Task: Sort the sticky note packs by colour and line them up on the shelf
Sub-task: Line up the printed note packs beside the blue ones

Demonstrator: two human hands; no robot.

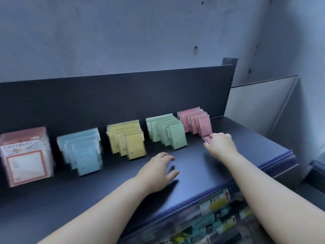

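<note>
Head view: right hand (220,143) pinched a pink pack (207,139) just before the pink row (197,120). Left hand (158,171) lay spread, empty; labels blurred.

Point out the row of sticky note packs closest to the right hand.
The pink row, last on the right beside the green row: the right hand holds a pink pack at its front.

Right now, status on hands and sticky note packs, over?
Right hand pinches a pink pack at the front of the pink row. Left hand open, low over the shelf. Blue row, yellow row, green row lined up. Nothing blocking.
</note>
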